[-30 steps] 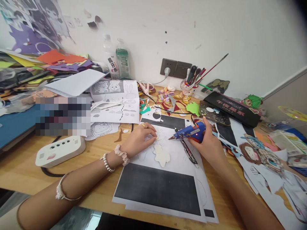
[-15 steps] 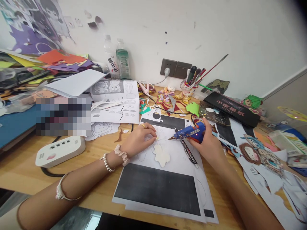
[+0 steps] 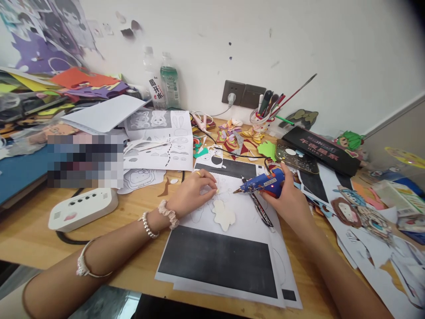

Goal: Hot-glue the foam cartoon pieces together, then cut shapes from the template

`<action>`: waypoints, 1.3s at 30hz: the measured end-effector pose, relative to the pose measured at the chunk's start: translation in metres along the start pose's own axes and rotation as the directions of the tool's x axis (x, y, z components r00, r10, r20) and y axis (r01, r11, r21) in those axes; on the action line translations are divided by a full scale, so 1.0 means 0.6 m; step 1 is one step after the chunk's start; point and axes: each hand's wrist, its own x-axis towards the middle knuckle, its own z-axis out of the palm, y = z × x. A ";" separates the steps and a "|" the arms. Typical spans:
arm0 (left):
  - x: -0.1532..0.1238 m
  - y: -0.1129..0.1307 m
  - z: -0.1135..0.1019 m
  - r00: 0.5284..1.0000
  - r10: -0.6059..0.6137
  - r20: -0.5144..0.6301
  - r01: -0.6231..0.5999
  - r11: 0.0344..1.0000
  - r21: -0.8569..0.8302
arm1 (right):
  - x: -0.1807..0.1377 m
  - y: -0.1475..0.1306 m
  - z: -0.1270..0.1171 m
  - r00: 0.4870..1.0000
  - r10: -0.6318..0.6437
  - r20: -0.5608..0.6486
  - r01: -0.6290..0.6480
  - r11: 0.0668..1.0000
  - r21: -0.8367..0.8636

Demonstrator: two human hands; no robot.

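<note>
My right hand (image 3: 288, 195) is wrapped round a blue hot glue gun (image 3: 265, 182), whose nozzle points left over the printed paper sheet (image 3: 245, 226). A small red light shows on the gun's side. My left hand (image 3: 195, 189) is closed in a pinch near the nozzle, with a tiny pale yellow piece (image 3: 218, 191) at the fingertips, too small to make out fully. Just below it, a cream-white cut-out shape (image 3: 224, 215) with a wavy outline lies on the sheet. A black patterned pen (image 3: 262, 212) rests beneath the gun's nozzle end.
A white power strip (image 3: 84, 208) stands at left, by printed drawings (image 3: 179, 137). Two bottles (image 3: 170, 84) are at the wall. A pen holder (image 3: 262, 116), a black box (image 3: 320, 148) and paper cut-outs (image 3: 360, 212) lie right. The gun's black cord (image 3: 232, 153) crosses the back.
</note>
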 end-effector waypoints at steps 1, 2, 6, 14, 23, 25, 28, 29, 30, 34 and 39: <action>0.000 0.000 0.000 1.000 0.002 -0.001 -0.002 1.000 0.000 | 0.000 0.000 0.000 1.000 0.003 0.002 -0.003 1.000 -0.001; 0.000 0.000 0.000 1.000 0.005 -0.002 -0.005 1.000 0.000 | 0.000 0.000 0.000 1.000 0.005 0.003 -0.005 1.000 -0.002; 0.000 -0.001 0.000 1.000 0.010 -0.006 -0.010 1.000 0.002 | 0.000 0.001 0.001 1.000 0.006 0.004 -0.006 1.000 -0.006; -0.001 -0.001 0.001 1.000 -0.005 -0.008 0.005 1.000 -0.012 | 0.002 0.002 0.001 1.000 0.011 0.004 -0.011 1.000 -0.016; -0.001 -0.002 0.001 1.000 0.001 -0.006 -0.001 1.000 -0.014 | 0.002 0.002 0.003 1.000 0.013 -0.004 -0.013 1.000 -0.001; 0.000 -0.002 0.001 1.000 0.004 -0.007 -0.004 1.000 -0.014 | 0.001 0.002 0.002 1.000 0.016 -0.003 -0.016 1.000 -0.003; 0.000 -0.004 0.001 1.000 0.007 -0.009 -0.007 1.000 -0.011 | 0.001 0.001 0.000 1.000 0.024 0.003 -0.024 1.000 0.006; 0.000 -0.004 0.001 1.000 0.009 -0.009 -0.009 1.000 -0.009 | 0.001 0.001 0.000 1.000 0.025 0.005 -0.025 1.000 0.009; 0.000 -0.004 0.001 1.000 0.010 -0.009 -0.010 1.000 -0.009 | 0.001 0.001 0.000 1.000 0.024 0.003 -0.024 1.000 0.010; -0.001 -0.004 0.001 1.000 0.011 -0.011 -0.011 1.000 -0.013 | 0.000 0.001 -0.001 1.000 0.022 0.002 -0.022 1.000 0.009; -0.001 -0.003 0.001 1.000 -0.001 -0.008 0.001 1.000 -0.014 | 0.001 0.002 0.001 1.000 0.022 -0.002 -0.022 1.000 0.010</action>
